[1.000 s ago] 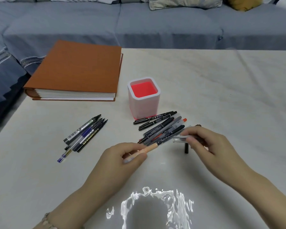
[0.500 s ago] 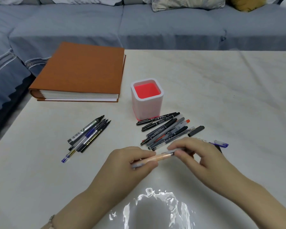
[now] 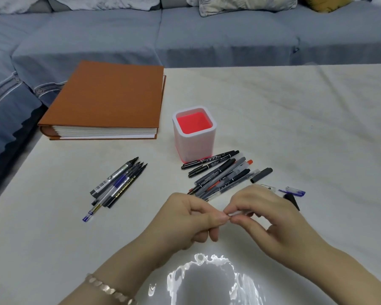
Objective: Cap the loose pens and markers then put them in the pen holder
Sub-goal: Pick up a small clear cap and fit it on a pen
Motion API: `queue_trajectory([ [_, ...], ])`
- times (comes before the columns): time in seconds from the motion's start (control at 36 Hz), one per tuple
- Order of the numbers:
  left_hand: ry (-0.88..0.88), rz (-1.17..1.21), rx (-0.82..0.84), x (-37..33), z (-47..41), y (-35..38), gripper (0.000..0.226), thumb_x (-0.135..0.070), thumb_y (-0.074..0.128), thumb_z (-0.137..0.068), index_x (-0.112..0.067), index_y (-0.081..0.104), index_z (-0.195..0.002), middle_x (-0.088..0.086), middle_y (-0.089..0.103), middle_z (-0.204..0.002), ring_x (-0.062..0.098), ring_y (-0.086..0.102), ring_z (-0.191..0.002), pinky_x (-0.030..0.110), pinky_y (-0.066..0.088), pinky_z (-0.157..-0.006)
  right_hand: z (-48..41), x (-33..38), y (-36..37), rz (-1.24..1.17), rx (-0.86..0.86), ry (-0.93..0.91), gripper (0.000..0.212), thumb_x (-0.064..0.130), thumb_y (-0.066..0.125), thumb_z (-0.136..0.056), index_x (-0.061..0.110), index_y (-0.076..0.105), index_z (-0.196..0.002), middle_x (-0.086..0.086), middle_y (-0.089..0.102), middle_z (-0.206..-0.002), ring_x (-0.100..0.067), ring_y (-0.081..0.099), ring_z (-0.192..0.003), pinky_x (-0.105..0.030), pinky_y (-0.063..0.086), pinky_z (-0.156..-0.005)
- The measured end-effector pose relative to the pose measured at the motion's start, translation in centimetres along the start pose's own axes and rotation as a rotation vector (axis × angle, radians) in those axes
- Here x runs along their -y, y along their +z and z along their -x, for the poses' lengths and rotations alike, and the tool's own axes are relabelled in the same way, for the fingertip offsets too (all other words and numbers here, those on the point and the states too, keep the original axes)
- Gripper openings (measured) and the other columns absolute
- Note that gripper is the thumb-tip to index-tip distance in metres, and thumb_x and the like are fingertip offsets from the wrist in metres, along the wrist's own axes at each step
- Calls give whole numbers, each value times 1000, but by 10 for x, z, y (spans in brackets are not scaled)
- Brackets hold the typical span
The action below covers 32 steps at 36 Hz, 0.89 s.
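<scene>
Capping is the step in hand, as far as one can judge. Your left hand (image 3: 185,219) is curled shut around the barrel of a pen that is almost wholly hidden inside it, and your right hand (image 3: 257,213) pinches a clear plastic cap (image 3: 237,214) between thumb and forefinger, its open end pressed up against your left fingertips. Whether the cap has seated cannot be told, since the joint sits behind your fingers.

Just beyond your hands lies the main heap of black, grey and orange pens and markers (image 3: 220,175), fanned out on the pale marbled table (image 3: 295,128) with its far end touching the base of the square white pen holder with the red inside (image 3: 194,135). The holder looks empty. To the right of the heap lie loose caps: a dark grey one (image 3: 261,175), a blue translucent one (image 3: 293,191) and a black one (image 3: 291,200). A second, smaller bundle of black and blue pens (image 3: 117,186) lies well apart to the left, near the thick orange-covered album (image 3: 110,100).

Next, push the cap straight along the barrel until it seats, then lift the pen over the heap and drop it upright into the holder. Keep your wrist high so you don't scatter the heap against the holder.
</scene>
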<state>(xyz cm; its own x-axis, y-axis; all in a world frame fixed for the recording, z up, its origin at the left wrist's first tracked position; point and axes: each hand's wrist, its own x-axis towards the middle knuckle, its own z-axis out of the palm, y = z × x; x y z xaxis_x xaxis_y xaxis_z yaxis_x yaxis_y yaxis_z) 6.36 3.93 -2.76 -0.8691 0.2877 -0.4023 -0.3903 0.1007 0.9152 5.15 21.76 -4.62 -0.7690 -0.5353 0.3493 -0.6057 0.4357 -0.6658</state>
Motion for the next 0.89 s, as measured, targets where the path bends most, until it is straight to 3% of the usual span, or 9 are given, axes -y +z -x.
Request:
queue_trajectory([
  [0.14, 34, -219, -114, 17, -9, 4, 12, -21, 71, -77, -16, 70, -66, -5, 64, -51, 7, 44, -43, 18, 39, -49, -2, -15, -6, 85, 290, 231, 38, 55, 39, -87, 31, 58, -108, 32, 48, -91, 15, 45, -92, -1, 31, -81],
  [0.22, 57, -306, -265, 32, -15, -3, 9, -27, 68, -77, -24, 68, -68, -10, 64, -55, 2, 49, -50, 23, 42, -58, -6, -46, -14, 223, 159, 269, 35, 36, 38, -92, 18, 63, -107, 11, 62, -99, -1, 51, -92, -11, 34, -83],
  [0.31, 65, -398, -389, 41, -14, -12, 13, -18, 60, -82, -29, 67, -79, -9, 61, -62, -3, 48, -51, 12, 37, -52, -8, -82, -22, 455, 6, 404, 25, 8, 46, -88, 7, 63, -107, -11, 65, -108, -32, 54, -105, -34, 40, -89],
  [0.42, 69, -484, -456, 46, -12, -20, 17, -13, 58, -83, -28, 66, -84, -7, 64, -76, -4, 51, -62, 6, 37, -52, -11, -105, -22, 553, 74, 495, 34, 3, 50, -86, 9, 56, -119, -7, 57, -125, -27, 44, -121, -37, 35, -98],
  [0.56, 194, -548, -516, 40, -26, -21, 18, -14, 58, -85, -31, 61, -82, -10, 59, -83, 0, 52, -72, 9, 39, -62, -10, -109, -19, 607, 144, 471, 31, 4, 50, -85, 13, 59, -113, -6, 63, -112, -29, 50, -109, -35, 38, -88],
  [0.64, 270, -662, -536, 32, -48, -18, 12, -15, 57, -86, -22, 63, -93, -9, 59, -90, 8, 53, -80, 20, 42, -69, -8, -110, -21, 642, 168, 420, 30, 2, 52, -84, 11, 61, -111, -8, 65, -104, -32, 53, -103, -38, 39, -83],
  [0.78, 348, -830, -537, 30, -79, -17, 15, -16, 55, -88, -15, 65, -100, 0, 64, -96, 18, 49, -94, 24, 37, -76, 1, -101, -20, 614, 78, 362, 36, -11, 60, -71, 7, 64, -101, -13, 66, -86, -38, 60, -81, -40, 46, -70],
  [0.89, 329, -851, -553, 37, -77, -29, 23, -17, 56, -88, -14, 61, -110, 0, 62, -110, 17, 50, -106, 25, 36, -90, 2, -81, -10, 469, 4, 288, 29, -3, 52, -81, 8, 61, -106, -7, 61, -90, -32, 58, -84, -37, 46, -74],
])
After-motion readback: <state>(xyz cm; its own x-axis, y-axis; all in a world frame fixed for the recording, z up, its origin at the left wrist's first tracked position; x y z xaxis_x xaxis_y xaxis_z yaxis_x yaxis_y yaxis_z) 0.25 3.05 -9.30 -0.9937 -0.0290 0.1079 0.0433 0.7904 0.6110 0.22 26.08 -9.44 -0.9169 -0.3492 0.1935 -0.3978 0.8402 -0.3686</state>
